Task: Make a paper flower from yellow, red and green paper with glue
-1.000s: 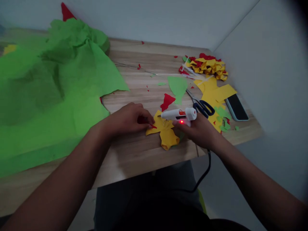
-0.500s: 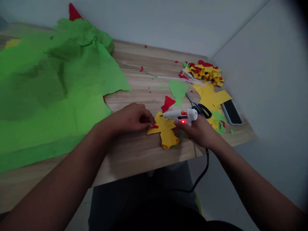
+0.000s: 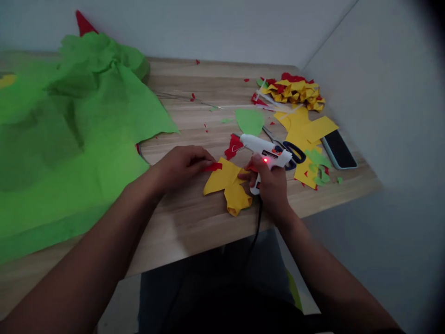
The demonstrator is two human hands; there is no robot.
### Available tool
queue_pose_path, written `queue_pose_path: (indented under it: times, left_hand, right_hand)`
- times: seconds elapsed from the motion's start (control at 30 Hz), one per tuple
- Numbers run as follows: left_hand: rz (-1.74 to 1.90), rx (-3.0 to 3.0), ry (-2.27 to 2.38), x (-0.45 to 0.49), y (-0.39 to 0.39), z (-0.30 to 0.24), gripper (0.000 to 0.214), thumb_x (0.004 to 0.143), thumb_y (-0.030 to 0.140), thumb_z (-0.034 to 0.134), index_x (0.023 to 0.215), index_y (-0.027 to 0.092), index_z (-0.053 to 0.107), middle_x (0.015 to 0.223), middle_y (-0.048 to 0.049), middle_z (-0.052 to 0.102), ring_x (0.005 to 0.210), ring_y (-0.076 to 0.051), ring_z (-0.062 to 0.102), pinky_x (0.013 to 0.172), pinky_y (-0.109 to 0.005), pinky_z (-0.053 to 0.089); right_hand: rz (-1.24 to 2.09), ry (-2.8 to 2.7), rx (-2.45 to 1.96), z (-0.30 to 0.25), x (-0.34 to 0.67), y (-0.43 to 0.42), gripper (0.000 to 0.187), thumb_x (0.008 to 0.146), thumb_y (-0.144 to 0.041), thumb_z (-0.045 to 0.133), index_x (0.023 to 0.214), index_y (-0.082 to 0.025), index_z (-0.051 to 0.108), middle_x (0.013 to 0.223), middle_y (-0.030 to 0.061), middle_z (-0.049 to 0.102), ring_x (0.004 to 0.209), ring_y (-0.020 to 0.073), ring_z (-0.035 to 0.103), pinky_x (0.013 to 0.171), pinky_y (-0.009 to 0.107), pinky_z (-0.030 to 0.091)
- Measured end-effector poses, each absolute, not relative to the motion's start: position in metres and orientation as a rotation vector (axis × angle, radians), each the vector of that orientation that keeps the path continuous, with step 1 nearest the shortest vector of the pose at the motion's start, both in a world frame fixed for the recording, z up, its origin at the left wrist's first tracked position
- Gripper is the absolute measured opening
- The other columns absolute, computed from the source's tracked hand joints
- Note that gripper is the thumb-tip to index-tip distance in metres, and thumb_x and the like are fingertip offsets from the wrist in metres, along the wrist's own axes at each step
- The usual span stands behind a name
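Wooden table [image 3: 198,218], with paper and a glue gun [image 3: 266,152] between and around two busy hands.

Left hand [image 3: 186,163] pinches a red strip [image 3: 216,166] at the edge of the yellow piece [image 3: 222,177], which lies between the hands; the right hand [image 3: 274,190] is wrapped around the gun. For neat work, the person should probably keep the strip flat, grip only its end, and hold the nozzle [image 3: 237,135] clear of skin.

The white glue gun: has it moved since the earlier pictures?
Yes, toward the wall. Judged against the large red scrap, the white glue gun was lower in view earlier; now it overlaps the scrap.
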State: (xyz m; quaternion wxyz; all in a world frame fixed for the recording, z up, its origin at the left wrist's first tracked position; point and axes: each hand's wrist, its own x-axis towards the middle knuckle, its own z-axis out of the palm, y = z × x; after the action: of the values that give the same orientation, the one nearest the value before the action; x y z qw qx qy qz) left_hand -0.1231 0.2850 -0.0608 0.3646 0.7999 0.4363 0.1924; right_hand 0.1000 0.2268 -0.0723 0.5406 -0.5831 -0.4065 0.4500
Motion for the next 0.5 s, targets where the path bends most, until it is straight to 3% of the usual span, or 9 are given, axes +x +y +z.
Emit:
queue_pose_path:
  times: [0.2, 0.5]
  left_hand:
    - [0.345, 2.107, 1.139, -0.12, 0.306, -0.051, 0.023, 0.087, 0.038, 0.056, 0.097, 0.022, 0.069, 0.091, -0.0028, 0.072, 0.079, -0.017, 0.064, 0.071, -0.028, 0.048]
    - [0.074, 2.078, 1.069, -0.112, 0.336, -0.033, 0.025, 0.077, 0.041, 0.065, 0.077, 0.021, 0.051, 0.066, 0.0041, 0.051, 0.057, -0.01, 0.043, 0.055, -0.023, 0.034]
  right_hand:
    - [1.052, -0.95, -1.448, -0.07, 0.102, 0.227, 0.031, 0.081, -0.051, 0.067, 0.077, -0.021, 0.059, 0.063, -0.0017, 0.065, 0.047, 0.0139, 0.064, 0.048, 0.027, 0.056]
    - [1.114, -0.878, -1.385, -0.067, 0.103, 0.227, 0.033, 0.079, -0.051, 0.071, 0.076, -0.02, 0.06, 0.064, -0.0012, 0.066, 0.046, 0.0139, 0.063, 0.049, 0.029, 0.057]
